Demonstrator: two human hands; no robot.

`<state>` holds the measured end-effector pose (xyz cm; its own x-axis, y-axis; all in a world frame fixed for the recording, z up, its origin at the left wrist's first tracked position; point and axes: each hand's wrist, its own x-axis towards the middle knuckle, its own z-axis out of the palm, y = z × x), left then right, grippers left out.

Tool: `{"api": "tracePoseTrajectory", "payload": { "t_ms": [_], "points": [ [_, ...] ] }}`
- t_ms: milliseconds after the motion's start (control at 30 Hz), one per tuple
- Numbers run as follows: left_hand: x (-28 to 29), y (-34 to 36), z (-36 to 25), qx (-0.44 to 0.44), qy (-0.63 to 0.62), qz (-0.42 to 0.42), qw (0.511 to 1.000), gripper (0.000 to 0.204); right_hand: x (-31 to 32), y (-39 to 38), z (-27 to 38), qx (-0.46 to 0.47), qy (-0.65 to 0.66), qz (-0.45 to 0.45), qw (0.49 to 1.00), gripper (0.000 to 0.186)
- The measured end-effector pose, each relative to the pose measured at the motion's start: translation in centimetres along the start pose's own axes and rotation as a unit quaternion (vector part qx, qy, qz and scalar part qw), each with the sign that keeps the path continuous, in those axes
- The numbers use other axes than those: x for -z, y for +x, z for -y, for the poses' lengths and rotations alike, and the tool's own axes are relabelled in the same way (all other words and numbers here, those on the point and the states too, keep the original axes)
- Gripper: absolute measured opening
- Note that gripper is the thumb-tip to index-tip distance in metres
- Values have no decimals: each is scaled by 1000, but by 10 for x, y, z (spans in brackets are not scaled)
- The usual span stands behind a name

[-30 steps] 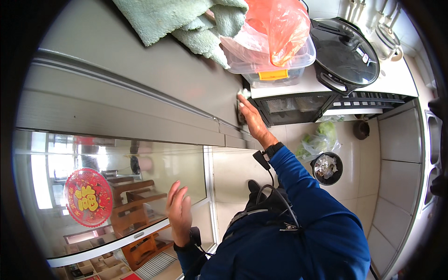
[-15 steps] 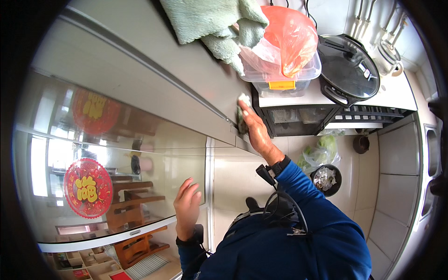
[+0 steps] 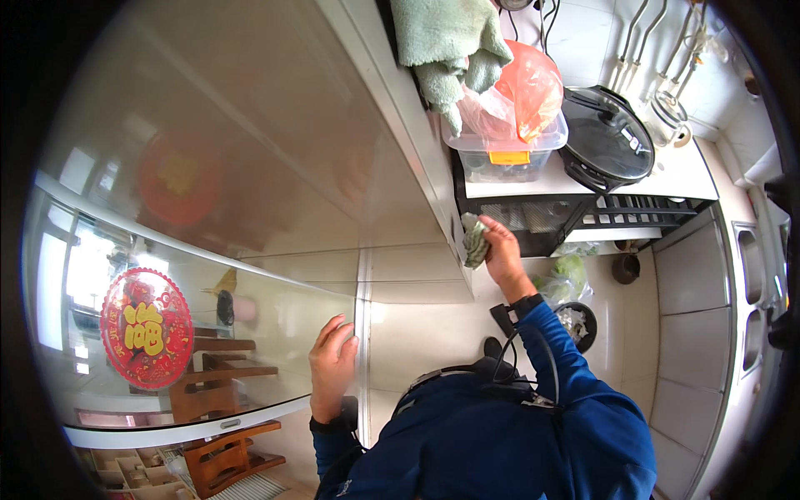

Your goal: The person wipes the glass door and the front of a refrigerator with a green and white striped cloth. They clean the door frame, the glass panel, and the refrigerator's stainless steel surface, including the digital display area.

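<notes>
My right hand (image 3: 505, 260) grips a small folded grey-green cloth (image 3: 476, 240) between thumb and fingers. The cloth is at the narrow side of a tall glossy grey cabinet-like appliance (image 3: 283, 117), close to its edge; whether it presses on the surface I cannot tell. My left hand (image 3: 332, 362) hovers in front of the glass door, fingers apart and slightly bent, with nothing in it. A larger pale green towel (image 3: 450, 37) drapes over the top of the appliance.
A clear plastic box (image 3: 504, 167) with a red plastic bag (image 3: 533, 87) stands on a black-framed shelf unit, beside a lidded black pan (image 3: 607, 137). A bin (image 3: 590, 329) and bagged greens (image 3: 569, 279) are on the floor. The sliding glass door (image 3: 275, 312) bears a red round decoration (image 3: 147, 329).
The view has shifted, showing more of the appliance's front. My right hand has drawn back towards me along the appliance's side, still holding the cloth. My left hand has hardly moved.
</notes>
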<state>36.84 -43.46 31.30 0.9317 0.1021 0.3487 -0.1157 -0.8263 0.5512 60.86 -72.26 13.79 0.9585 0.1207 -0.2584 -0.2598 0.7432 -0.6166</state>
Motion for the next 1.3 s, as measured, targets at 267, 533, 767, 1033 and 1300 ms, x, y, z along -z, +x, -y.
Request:
{"api": "tracePoseTrajectory", "payload": {
  "t_ms": [267, 533, 767, 1033, 1300],
  "points": [
    [-6, -3, 9, 19, -146, -8, 989, 33, -75, -88, 88, -7, 217, 157, 964, 44],
    [-18, 31, -34, 93, -451, 171, 871, 60, -148, -146, 59, -95, 223, 255, 936, 38],
    [-36, 38, -43, 133, -537, 136, 822, 28, -159, -162, 32, -75, 101, 316, 940, 38],
    [-22, 26, -38, 133, -618, 38, 774, 20, -140, -158, 11, 37, -44, 219, 974, 37],
    [4, 23, -29, 125, -705, -10, 698, 22, -113, -154, -14, 49, -226, 53, 971, 30]
  ]
}}
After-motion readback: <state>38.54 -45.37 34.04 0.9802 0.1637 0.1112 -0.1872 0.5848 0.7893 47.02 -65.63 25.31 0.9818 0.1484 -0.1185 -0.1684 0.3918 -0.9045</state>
